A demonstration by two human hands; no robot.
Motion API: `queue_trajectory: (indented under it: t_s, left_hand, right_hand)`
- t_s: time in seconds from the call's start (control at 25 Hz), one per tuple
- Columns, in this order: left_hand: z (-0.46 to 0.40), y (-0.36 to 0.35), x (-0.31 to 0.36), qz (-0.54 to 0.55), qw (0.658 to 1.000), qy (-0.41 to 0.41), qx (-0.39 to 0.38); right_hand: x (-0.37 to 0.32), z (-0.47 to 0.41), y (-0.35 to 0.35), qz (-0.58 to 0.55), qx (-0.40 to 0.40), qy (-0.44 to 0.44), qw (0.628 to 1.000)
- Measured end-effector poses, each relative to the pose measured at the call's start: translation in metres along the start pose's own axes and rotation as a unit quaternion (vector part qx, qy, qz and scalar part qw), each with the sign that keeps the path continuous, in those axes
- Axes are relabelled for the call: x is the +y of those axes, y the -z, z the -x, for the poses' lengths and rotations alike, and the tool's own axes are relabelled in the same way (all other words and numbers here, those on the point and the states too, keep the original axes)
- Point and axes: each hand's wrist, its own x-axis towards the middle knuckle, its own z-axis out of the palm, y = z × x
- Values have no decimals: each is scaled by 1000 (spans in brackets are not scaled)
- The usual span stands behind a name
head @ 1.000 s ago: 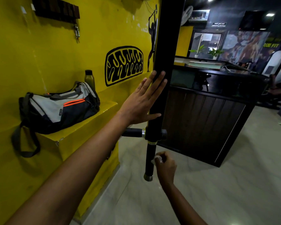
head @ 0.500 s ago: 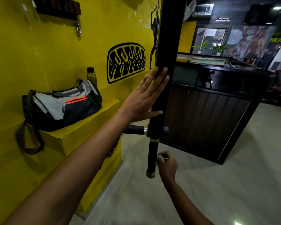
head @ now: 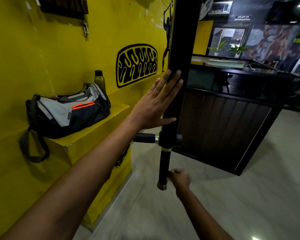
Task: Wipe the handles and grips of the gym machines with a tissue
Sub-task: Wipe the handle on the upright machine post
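Note:
A black upright machine bar (head: 184, 40) hangs in the middle of the view. It ends in a slim black lower grip (head: 164, 163) with a metal end cap. A short side handle (head: 144, 138) sticks out to the left at the joint. My left hand (head: 152, 104) presses flat against the bar above the joint, fingers straight and pointing up. My right hand (head: 180, 178) is blurred and curled against the right side of the lower grip, near the cap. The tissue is hidden inside that fist.
A grey and black gym bag (head: 68, 110) and a dark bottle (head: 99, 80) sit on the yellow ledge (head: 97, 132) to the left. A dark reception counter (head: 223, 122) stands behind the bar. Pale tiled floor (head: 249, 196) spreads to the right.
My right hand has slid down the lower grip toward its end cap, and the white tissue no longer shows in it. My left hand stays flat on the bar.

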Motion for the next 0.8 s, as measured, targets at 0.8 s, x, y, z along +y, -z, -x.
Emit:
queue_trajectory:
  t_s: [0.8]
  left_hand:
    - [27, -16, 18, 2, 1000, 7, -24]
  right_hand:
    - [-75, -31, 34, -68, -162, 83, 981]
